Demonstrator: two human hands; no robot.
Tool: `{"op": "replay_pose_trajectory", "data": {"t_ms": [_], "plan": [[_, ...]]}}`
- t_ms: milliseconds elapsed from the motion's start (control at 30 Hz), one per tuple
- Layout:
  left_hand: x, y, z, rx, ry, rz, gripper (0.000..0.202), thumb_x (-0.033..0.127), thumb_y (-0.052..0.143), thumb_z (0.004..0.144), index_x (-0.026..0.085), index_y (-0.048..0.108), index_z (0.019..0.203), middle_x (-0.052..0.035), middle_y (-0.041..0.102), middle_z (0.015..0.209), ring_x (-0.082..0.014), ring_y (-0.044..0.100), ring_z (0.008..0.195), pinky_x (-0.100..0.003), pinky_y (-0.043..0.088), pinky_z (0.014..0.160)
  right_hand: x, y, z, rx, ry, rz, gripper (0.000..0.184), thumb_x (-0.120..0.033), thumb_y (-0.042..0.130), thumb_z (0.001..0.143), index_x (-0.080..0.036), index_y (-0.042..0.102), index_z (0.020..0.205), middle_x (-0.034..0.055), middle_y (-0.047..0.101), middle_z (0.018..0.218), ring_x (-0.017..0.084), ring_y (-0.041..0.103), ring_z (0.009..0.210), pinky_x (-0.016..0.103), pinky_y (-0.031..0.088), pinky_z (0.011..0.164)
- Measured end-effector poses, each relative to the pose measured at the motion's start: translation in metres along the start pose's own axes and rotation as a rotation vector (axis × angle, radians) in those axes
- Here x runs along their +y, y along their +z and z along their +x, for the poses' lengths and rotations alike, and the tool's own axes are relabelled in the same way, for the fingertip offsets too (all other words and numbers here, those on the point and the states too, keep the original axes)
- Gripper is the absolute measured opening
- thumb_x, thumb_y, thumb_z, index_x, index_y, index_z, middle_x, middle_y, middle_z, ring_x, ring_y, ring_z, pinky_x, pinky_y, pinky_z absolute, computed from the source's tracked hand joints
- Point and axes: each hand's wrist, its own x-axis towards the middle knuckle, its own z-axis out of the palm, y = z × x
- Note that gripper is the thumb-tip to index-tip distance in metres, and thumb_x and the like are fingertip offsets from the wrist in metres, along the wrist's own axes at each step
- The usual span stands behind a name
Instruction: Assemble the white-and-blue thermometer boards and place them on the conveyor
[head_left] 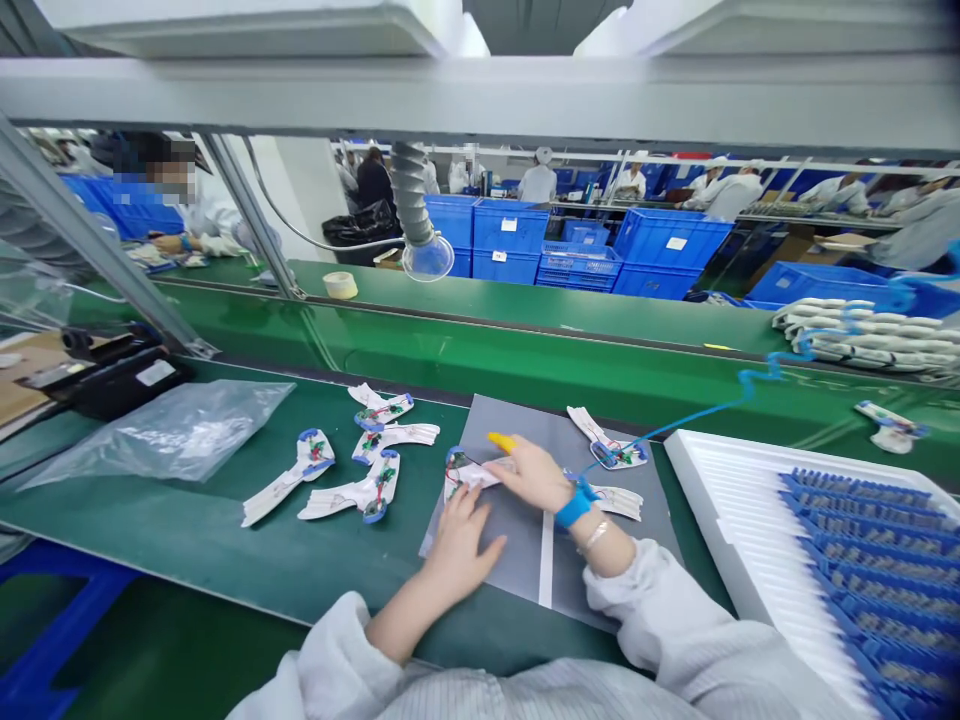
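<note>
White labels show on the blue crates in the upper middle and on the black device at the left edge, their writing too small for us to read. At the centre of the frame, a white wired part lies on the grey mat. Our left grip is unclenched, fingertips resting on the part, thumb spread. Our right grip touches its right end; whether it pinches, we cannot tell.
</note>
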Motion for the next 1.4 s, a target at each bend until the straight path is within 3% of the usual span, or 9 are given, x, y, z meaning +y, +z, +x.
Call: {"op": "replay_pose_trajectory", "data": {"t_ms": [167, 267, 367, 567, 767, 900, 1067, 1167, 1400], "plan": [[0.015, -0.006, -0.006, 0.032, 0.078, -0.276, 0.043, 0.028, 0.058, 0.072, 0.018, 0.055, 0.113, -0.0145, 0.046, 0.130, -0.0300, 0.038, 0.122, -0.047, 0.032, 0.100, -0.047, 0.018, 0.024, -0.005, 0.016, -0.016, 0.033, -0.042, 0.045, 0.085, -0.014, 0.063, 0.088, 0.0116, 0.063, 0.082, 0.025, 0.061, 0.076, 0.031, 0.042, 0.063], [0.002, -0.018, -0.009, 0.287, -0.001, -0.474, 0.022, 0.027, 0.051, 0.079, 0.017, 0.058, 0.098, -0.0130, 0.055, 0.111, -0.0235, 0.050, 0.107, -0.040, 0.038, 0.094, -0.047, 0.009, 0.029, -0.008, 0.018, -0.014, 0.018, -0.027, 0.050, 0.078, -0.015, 0.061, 0.071, 0.0091, 0.063, 0.070, 0.023, 0.061, 0.064, 0.029, 0.039, 0.056], [-0.017, -0.022, -0.010, 0.441, -0.179, -0.821, 0.039, 0.035, 0.059, 0.075, 0.018, 0.049, 0.109, -0.0134, 0.051, 0.115, -0.0241, 0.049, 0.108, -0.039, 0.037, 0.092, -0.044, -0.007, 0.019, -0.041, -0.035, 0.120, 0.012, -0.021, 0.050, 0.073, -0.017, 0.061, 0.073, 0.0048, 0.063, 0.067, 0.019, 0.059, 0.062, 0.027, 0.038, 0.056], [-0.011, -0.028, -0.005, -0.146, -0.202, -1.518, 0.083, 0.041, 0.081, 0.043, 0.019, 0.048, 0.116, -0.0109, 0.058, 0.107, -0.0242, 0.060, 0.084, -0.034, 0.044, 0.071, -0.053, -0.039, -0.024, -0.073, -0.266, 0.462, 0.023, -0.021, 0.049, 0.076, -0.023, 0.059, 0.096, 0.0028, 0.063, 0.089, 0.017, 0.056, 0.080, 0.027, 0.043, 0.071], [0.023, -0.062, -0.015, 0.016, -0.046, -0.841, 0.069, 0.017, 0.073, 0.056, 0.020, 0.046, 0.120, -0.0122, 0.043, 0.128, -0.0291, 0.041, 0.119, -0.043, 0.028, 0.102, -0.052, -0.063, -0.051, -0.171, -0.403, 0.389, 0.027, -0.013, 0.054, 0.074, -0.021, 0.057, 0.100, 0.0056, 0.055, 0.105, 0.018, 0.055, 0.087, 0.029, 0.044, 0.078], [0.026, -0.080, -0.024, -0.221, 0.042, -0.545, 0.083, 0.028, 0.075, 0.056, 0.022, 0.037, 0.130, -0.0118, 0.022, 0.143, -0.0303, 0.021, 0.132, -0.046, 0.015, 0.108, -0.046, -0.060, -0.065, -0.174, -0.512, 0.431, 0.031, -0.008, 0.050, 0.075, -0.018, 0.055, 0.103, 0.0058, 0.053, 0.105, 0.016, 0.053, 0.089, 0.028, 0.043, 0.079], [0.023, -0.065, -0.029, -0.568, 0.070, -1.123, 0.077, 0.049, 0.071, 0.060, 0.023, 0.041, 0.127, -0.0064, 0.055, 0.106, -0.0210, 0.057, 0.090, -0.035, 0.047, 0.079, -0.043, -0.051, -0.080, 0.063, -0.609, 0.554, 0.019, -0.018, 0.054, 0.080, -0.018, 0.057, 0.098, 0.0048, 0.058, 0.094, 0.017, 0.047, 0.089, 0.029, 0.042, 0.079], [0.026, -0.050, -0.033, -0.566, -0.031, -1.456, 0.069, 0.052, 0.071, 0.058, 0.023, 0.049, 0.117, 0.0000, 0.056, 0.080, -0.0108, 0.055, 0.063, -0.021, 0.044, 0.056, -0.041, -0.047, -0.090, 0.217, -0.559, 0.568, 0.027, -0.024, 0.057, 0.080, -0.019, 0.053, 0.106, 0.0055, 0.058, 0.097, 0.017, 0.047, 0.095, 0.031, 0.042, 0.082], [0.035, -0.053, -0.032, -0.515, -0.055, -1.469, 0.061, 0.049, 0.070, 0.062, 0.024, 0.052, 0.114, -0.0007, 0.053, 0.083, -0.0087, 0.049, 0.065, -0.020, 0.046, 0.057, -0.036, -0.046, -0.110, 0.386, -0.520, 0.504, 0.029, -0.030, 0.058, 0.083, -0.019, 0.054, 0.110, 0.0069, 0.060, 0.097, 0.016, 0.052, 0.092, 0.029, 0.044, 0.078]]}}
